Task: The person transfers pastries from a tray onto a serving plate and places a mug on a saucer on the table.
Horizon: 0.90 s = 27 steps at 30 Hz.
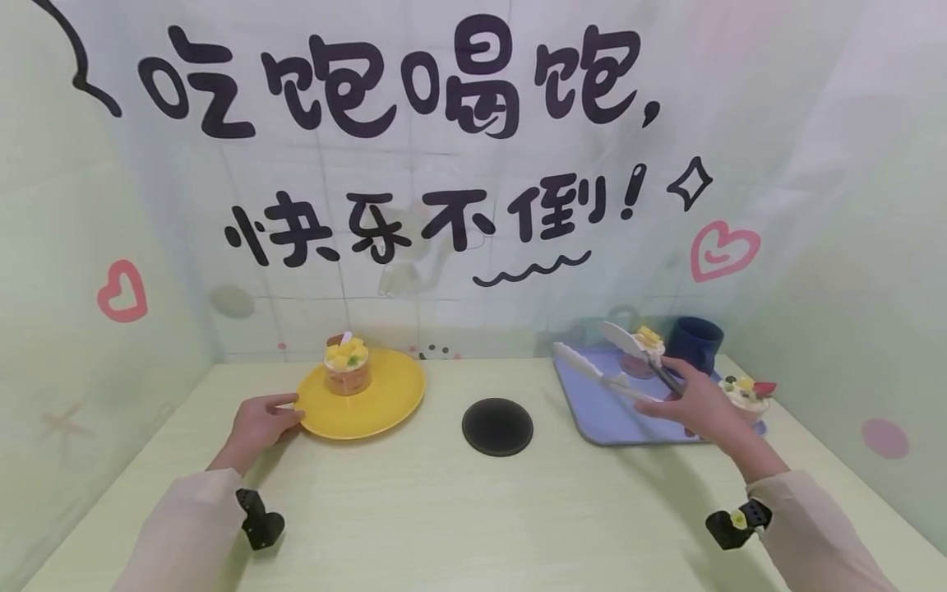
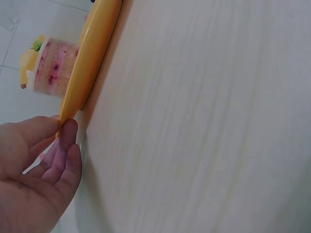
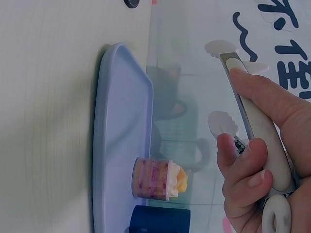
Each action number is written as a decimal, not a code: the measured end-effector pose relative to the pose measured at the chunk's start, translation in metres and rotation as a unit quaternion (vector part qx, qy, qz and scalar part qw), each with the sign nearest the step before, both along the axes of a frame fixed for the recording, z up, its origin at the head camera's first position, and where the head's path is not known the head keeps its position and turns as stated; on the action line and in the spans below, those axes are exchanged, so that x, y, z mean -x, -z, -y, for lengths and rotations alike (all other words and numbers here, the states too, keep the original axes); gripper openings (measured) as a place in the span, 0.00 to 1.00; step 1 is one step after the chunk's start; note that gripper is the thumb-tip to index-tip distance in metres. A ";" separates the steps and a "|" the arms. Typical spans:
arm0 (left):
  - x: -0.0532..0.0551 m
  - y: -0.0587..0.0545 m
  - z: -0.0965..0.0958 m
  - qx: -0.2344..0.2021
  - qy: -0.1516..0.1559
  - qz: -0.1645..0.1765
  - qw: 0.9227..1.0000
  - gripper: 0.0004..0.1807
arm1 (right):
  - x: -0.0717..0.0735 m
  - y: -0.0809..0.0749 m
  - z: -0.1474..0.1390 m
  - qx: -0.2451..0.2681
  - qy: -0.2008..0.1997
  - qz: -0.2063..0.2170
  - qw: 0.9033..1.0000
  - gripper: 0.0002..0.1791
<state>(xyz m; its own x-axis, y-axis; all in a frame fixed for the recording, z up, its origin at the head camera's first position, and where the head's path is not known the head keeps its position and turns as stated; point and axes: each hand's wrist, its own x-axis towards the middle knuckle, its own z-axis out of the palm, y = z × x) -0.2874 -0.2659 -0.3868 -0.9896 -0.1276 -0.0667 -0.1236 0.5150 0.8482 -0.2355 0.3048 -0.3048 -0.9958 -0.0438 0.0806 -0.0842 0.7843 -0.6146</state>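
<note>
My left hand pinches the left rim of a yellow plate, thumb above and fingers below, as the left wrist view shows. On that plate stands a clear dessert cup of layered cake topped with yellow fruit pieces. My right hand grips a pair of tongs, their white tips spread apart with nothing between them. The tongs are over a blue tray. A second dessert cup stands on the tray near them, partly hidden by the tongs in the head view.
A dark blue mug stands at the tray's back right. Another dessert cup, topped with strawberry, is at the tray's right, partly behind my right hand. A black round disc lies on the table between plate and tray. Printed walls enclose the table.
</note>
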 end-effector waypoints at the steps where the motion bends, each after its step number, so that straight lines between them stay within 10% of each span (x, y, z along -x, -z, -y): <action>1: 0.000 0.000 0.000 -0.001 0.000 0.001 1.000 0.28 | 0.000 0.000 -0.001 0.000 0.002 0.001 1.000 0.56; 27: 0.000 0.000 0.001 0.002 0.002 0.007 1.000 0.29 | -0.018 0.001 -0.026 -0.011 0.036 -0.010 0.999 0.55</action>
<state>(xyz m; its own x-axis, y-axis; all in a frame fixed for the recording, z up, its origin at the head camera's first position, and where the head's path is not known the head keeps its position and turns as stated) -0.2876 -0.2672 -0.3872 -0.9889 -0.1248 -0.0801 -0.1338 0.5182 0.8447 -0.2176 0.3306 -0.3055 -0.9946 0.0261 0.1005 -0.0393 0.8017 -0.5965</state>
